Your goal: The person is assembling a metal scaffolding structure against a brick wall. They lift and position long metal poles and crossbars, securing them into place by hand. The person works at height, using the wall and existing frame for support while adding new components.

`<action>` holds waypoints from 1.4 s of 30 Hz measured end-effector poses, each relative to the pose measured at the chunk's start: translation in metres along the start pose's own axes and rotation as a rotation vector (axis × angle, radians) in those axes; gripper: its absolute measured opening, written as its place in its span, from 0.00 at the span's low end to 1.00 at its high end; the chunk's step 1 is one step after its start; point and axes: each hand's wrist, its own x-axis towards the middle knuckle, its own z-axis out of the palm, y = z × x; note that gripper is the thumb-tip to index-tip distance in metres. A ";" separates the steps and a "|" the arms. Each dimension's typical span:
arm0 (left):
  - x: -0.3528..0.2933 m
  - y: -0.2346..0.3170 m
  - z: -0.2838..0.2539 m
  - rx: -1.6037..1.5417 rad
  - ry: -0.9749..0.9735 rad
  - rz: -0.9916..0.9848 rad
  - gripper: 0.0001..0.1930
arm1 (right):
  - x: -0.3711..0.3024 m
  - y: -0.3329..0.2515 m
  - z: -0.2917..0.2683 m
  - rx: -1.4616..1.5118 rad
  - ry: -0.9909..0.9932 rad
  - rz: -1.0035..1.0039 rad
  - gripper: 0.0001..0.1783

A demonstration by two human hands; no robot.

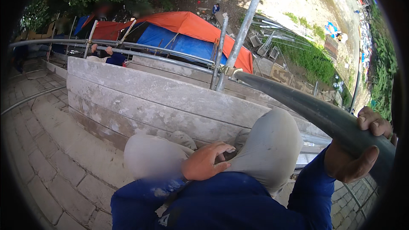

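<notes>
Scaffolding [244, 27] crosses the upper frame; at right, the right hand [355, 167] clasps a dark pipe [298, 98], likely stiff, weighty, best encircled. Left hand [203, 162] curls apart, lower centre; grasp unclear.

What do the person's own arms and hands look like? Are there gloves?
Both arms wear blue cloth: the left sleeve has pale, dusty-looking smudges near the wrist, and the right sleeve is the same deep blue. No gloves: the left hand and right hand are both bare. I see no cables on either arm.
</notes>
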 end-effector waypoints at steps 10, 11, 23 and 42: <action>0.056 -0.091 -0.226 0.415 0.337 -0.318 0.27 | 0.002 0.003 -0.025 0.069 -0.158 -0.023 0.34; 0.071 -0.095 -0.236 0.454 0.337 -0.311 0.27 | 0.003 0.002 -0.012 0.030 -0.136 -0.053 0.36; 0.188 0.048 -0.157 0.452 0.218 0.415 0.24 | 0.008 -0.006 0.012 -0.115 -0.023 -0.015 0.31; 0.071 0.303 0.021 0.136 0.244 1.013 0.50 | -0.001 0.019 -0.001 0.332 -0.220 0.120 0.35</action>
